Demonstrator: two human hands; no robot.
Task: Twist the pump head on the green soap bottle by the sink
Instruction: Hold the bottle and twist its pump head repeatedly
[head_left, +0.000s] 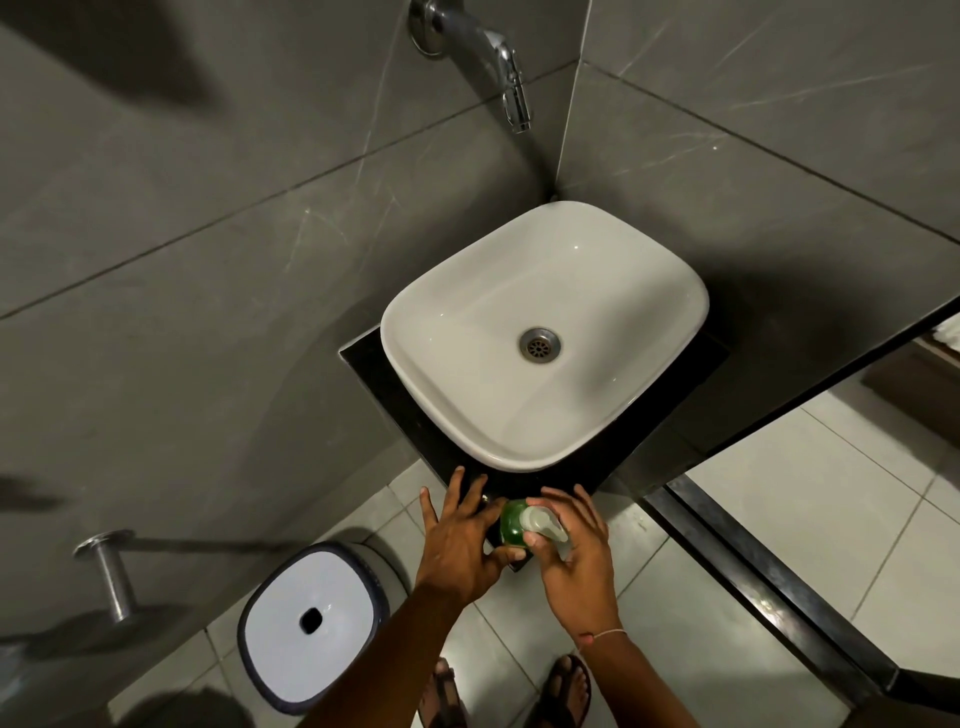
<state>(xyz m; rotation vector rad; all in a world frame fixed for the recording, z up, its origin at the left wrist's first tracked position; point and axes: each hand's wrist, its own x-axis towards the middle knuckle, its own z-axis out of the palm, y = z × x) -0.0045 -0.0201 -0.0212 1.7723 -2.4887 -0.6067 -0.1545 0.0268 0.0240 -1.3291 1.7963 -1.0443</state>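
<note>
Head view: green soap bottle (510, 526) stands on the dark counter (374, 374) front corner, just before the white sink (415, 364). Left hand (460, 540) spread, thumb and forefinger bracing the bottle. Right hand (574, 556) fingers curl around the pump head (543, 522).

No legible text — anywhere.

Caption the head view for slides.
Right hand grips the pump head of the green soap bottle; left hand steadies it.
</note>
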